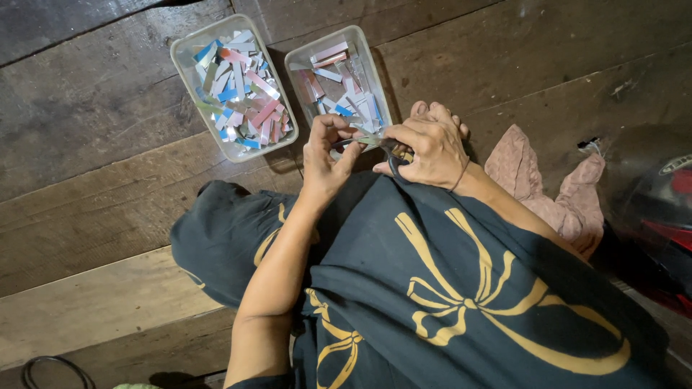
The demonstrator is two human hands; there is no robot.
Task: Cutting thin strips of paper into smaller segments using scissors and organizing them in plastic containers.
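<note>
My right hand [431, 151] grips a pair of black-handled scissors [395, 163], fingers through the loops, blades pointing left. My left hand [326, 155] pinches a small shiny strip [369, 140] held at the scissor blades. Both hands meet over my lap, just in front of a clear plastic tray [367, 54] that holds several pink, silver and blue foil strips. A second clear tray [186, 68] to its left is fuller, piled with similar coloured strips.
I sit on a dark wooden plank floor [86, 108], wearing a black garment with a yellow ribbon print [468, 288]. A pink cloth [555, 194] lies at my right. A dark red object [659, 216] is at the right edge, a black cable [50, 371] bottom left.
</note>
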